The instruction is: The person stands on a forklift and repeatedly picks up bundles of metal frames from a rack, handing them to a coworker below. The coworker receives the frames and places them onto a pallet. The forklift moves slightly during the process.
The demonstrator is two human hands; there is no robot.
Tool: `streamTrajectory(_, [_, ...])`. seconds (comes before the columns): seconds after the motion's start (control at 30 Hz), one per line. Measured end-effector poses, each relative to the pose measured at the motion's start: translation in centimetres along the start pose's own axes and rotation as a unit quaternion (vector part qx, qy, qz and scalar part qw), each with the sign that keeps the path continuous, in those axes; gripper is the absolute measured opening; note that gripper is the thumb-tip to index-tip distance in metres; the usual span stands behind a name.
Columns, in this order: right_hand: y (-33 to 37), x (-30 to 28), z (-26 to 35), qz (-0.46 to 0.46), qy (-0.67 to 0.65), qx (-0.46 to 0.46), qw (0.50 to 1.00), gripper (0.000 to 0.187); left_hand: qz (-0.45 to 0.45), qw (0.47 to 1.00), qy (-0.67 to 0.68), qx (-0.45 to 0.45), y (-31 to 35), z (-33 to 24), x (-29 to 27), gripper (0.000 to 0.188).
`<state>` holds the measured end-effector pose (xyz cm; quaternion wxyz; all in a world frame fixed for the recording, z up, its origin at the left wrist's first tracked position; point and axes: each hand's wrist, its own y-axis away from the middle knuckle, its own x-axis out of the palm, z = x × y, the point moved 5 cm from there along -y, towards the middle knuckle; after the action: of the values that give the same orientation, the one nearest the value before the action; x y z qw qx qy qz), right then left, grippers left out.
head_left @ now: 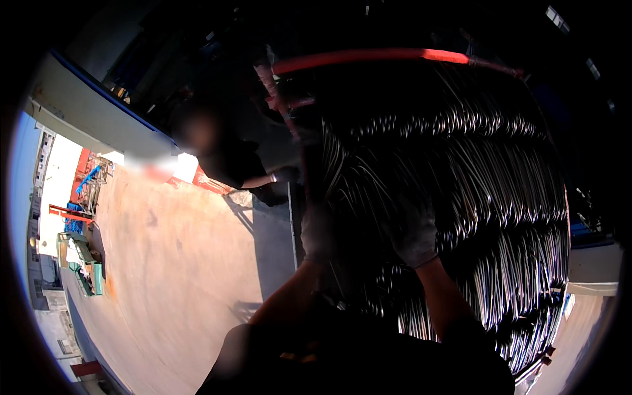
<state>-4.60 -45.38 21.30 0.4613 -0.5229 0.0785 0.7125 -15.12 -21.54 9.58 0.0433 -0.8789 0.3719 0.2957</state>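
In front of me stands a large rack packed with rows of thin, dark, shiny bent metal rods point(490, 178). A red-wrapped bar point(368, 59) runs across its far top edge. My left hand point(318, 234), in a grey glove, is at the rack's left side. My right hand point(416, 234), also gloved, reaches in among the rods, back of the hand up. Deep shadow hides the fingers of both hands, so what they hold, if anything, does not show.
Beyond the rack's left side a person in dark clothes point(230, 161) leans in, a gloved hand point(286, 174) near its edge. Sunlit concrete floor point(178, 250) lies to the left, with a green metal cart point(85, 263) farther off. A pale wall beam point(92, 118) crosses the upper left.
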Motion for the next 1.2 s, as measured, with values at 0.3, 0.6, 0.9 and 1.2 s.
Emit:
streamTrajectory(0.3, [25.1,-9.2,3.0,0.035,0.15,0.195,0.969,0.091,-0.051,0.985,-0.028,0.165,-0.8,4.0,2.9,0.044])
streamTrajectory(0.6, [34.9,-4.0,6.0,0.153,0.221,0.319,0.909,0.094,0.015,0.975,0.004,0.221,-3.5,4.9,2.9,0.037])
streamTrajectory(0.9, [36.2,-3.9,6.3,0.127,0.213,0.327,0.912,0.081,0.0,0.987,0.155,0.046,-0.2,2.3,0.5,0.041])
streamTrajectory(1.2, [37.5,-4.0,5.5,0.131,0.235,0.318,0.909,0.075,0.12,0.972,0.185,-0.077,7.3,7.4,4.1,0.063])
